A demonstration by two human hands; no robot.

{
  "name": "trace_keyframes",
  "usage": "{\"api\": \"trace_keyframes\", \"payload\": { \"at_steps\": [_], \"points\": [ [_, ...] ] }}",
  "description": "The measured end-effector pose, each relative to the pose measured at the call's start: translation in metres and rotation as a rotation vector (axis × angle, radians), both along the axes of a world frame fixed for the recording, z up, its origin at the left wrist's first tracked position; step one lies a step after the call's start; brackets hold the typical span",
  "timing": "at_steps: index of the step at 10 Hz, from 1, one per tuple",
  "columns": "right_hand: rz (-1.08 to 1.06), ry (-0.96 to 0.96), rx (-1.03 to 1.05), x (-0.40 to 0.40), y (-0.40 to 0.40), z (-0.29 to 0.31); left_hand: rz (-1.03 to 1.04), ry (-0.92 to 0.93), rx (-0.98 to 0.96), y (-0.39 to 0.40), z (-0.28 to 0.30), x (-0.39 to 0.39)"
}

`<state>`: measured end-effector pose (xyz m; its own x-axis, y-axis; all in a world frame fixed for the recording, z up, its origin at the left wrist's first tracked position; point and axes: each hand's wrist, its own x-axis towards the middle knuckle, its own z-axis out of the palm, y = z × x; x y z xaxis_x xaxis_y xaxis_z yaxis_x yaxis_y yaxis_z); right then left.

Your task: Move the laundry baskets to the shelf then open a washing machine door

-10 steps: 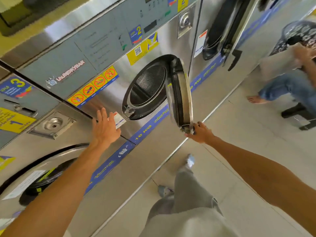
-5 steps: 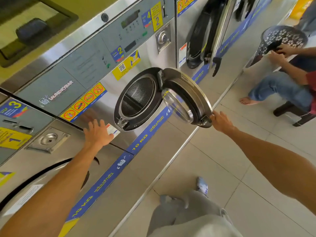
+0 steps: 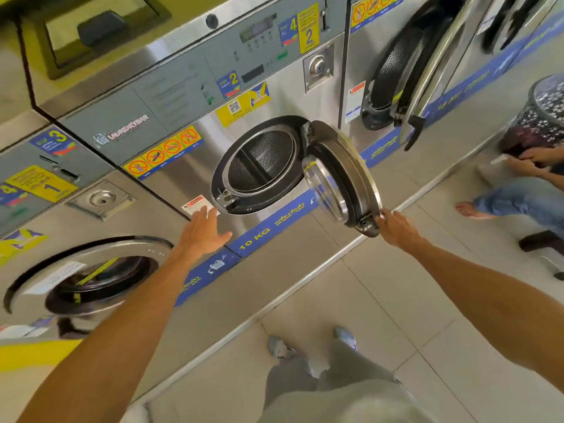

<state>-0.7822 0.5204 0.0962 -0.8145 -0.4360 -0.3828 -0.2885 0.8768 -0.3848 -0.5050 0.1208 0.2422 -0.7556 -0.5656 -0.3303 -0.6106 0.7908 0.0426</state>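
The steel washing machine (image 3: 274,96) in the middle has its round glass door (image 3: 341,178) swung out to the right, hinged at the top right of the opening. The perforated drum (image 3: 259,163) shows inside and looks empty. My right hand (image 3: 396,228) grips the door's outer edge at the latch handle. My left hand (image 3: 203,232) is open with fingers spread, at the front panel just left of and below the opening. A dark patterned laundry basket (image 3: 546,111) stands at the far right by another person.
A machine at the left has its door (image 3: 91,276) closed. The machine at the right (image 3: 409,74) has its door hanging open. A seated person (image 3: 525,190) with bare feet is at the right on the tiled floor (image 3: 381,300). My own legs are below.
The door has swung further out to the right with my right hand on its edge. My left hand has slid down and right along the front panel.
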Motion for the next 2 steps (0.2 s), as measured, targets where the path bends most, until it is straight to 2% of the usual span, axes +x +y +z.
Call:
{"api": "trace_keyframes", "payload": {
  "at_steps": [2],
  "points": [
    [0.1,0.015,-0.034,0.001,0.014,0.0,0.127,0.109,0.204,0.066,-0.012,0.037]
  ]
}}
